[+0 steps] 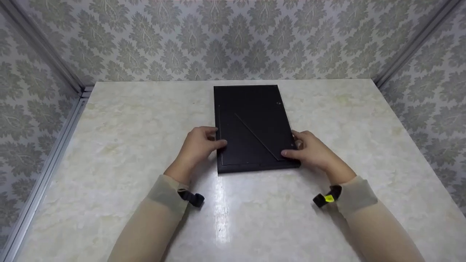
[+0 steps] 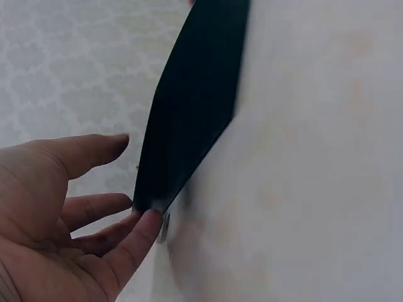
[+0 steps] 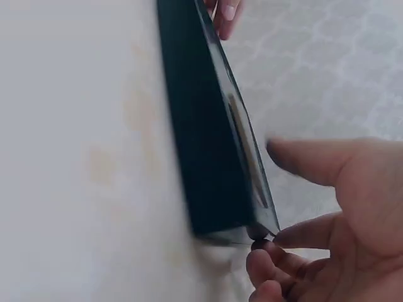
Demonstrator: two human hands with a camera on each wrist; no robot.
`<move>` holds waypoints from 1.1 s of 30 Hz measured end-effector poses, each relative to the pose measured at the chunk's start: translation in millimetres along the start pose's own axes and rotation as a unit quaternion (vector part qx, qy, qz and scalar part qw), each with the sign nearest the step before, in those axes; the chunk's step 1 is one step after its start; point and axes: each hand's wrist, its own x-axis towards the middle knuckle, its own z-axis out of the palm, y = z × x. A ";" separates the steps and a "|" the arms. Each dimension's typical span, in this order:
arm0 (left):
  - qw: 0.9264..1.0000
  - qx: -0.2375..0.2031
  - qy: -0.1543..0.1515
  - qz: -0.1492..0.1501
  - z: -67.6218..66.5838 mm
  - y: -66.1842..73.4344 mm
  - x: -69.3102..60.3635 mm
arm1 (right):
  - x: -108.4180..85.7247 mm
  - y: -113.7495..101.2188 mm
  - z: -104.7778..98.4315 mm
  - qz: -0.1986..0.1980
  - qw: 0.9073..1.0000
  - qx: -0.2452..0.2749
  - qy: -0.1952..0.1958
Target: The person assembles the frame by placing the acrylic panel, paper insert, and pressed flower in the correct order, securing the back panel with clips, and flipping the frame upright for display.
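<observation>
A flat black rectangular folder-like case [image 1: 251,127] with a thin diagonal line across its upper face is held between my two hands. At its left edge my left hand [image 1: 196,145] grips it, thumb on top and the other fingers at the side. My right hand [image 1: 313,151] holds the near right corner, its thumb lying over the face. In the left wrist view, fingertips touch a corner of the dark case [image 2: 189,82]. The right wrist view shows layers along an edge of the case [image 3: 201,138], with the right fingers [image 3: 261,267] at its corner.
A pale marbled table [image 1: 127,120] lies beneath the case and hands. Patterned wallpaper [image 1: 238,36] covers the walls behind and at both sides. Metal rails [image 1: 43,189] run along the left side. A black strap with a small device [image 1: 194,199] circles each wrist.
</observation>
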 end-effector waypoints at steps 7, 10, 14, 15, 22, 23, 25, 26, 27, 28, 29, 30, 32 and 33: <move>1.000 -0.012 0.008 0.003 17.6 5.3 -30.1 | -13.8 4.8 13.4 0.006 1.000 0.010 0.012; 1.000 -0.009 0.019 0.007 24.1 5.8 -34.1 | -13.4 6.1 13.9 0.004 1.000 0.010 0.015; 0.999 0.020 0.022 0.014 28.9 6.2 -34.4 | -13.1 8.1 14.6 0.001 1.000 0.019 0.017; 0.999 0.025 0.020 0.013 29.4 6.2 -34.3 | -12.8 8.6 14.9 -0.001 1.000 0.021 0.018; 0.997 0.075 0.005 0.026 26.4 6.5 -36.7 | -11.9 7.4 15.6 -0.009 0.999 0.031 0.019; 0.996 0.083 0.001 0.028 25.8 7.3 -37.6 | -11.9 7.1 15.3 -0.009 0.999 0.033 0.019; 0.995 0.099 -0.006 0.031 24.9 8.6 -39.3 | -12.5 6.6 14.7 -0.012 0.999 0.038 0.017; 0.994 0.105 -0.009 0.030 24.7 9.4 -39.9 | -13.0 6.8 14.4 -0.012 0.999 0.040 0.014; 0.993 0.110 -0.013 0.030 24.6 10.1 -40.5 | -13.1 7.0 14.3 -0.012 0.999 0.042 0.012; 0.993 0.113 -0.017 0.028 24.6 10.5 -41.1 | -13.6 7.3 14.2 -0.014 0.999 0.044 0.010; 0.993 0.117 -0.021 0.027 24.5 10.8 -41.7 | -13.4 8.0 14.1 -0.012 0.999 0.046 0.008; 0.992 0.120 -0.023 0.026 24.4 10.8 -42.0 | -13.6 8.5 14.1 -0.010 0.999 0.048 0.006; 0.992 0.124 -0.028 0.027 24.3 11.0 -42.3 | -14.0 9.3 14.3 -0.009 0.999 0.050 0.005; 0.991 0.128 -0.031 0.028 24.1 10.9 -42.3 | -14.0 9.6 14.6 -0.008 0.999 0.051 0.005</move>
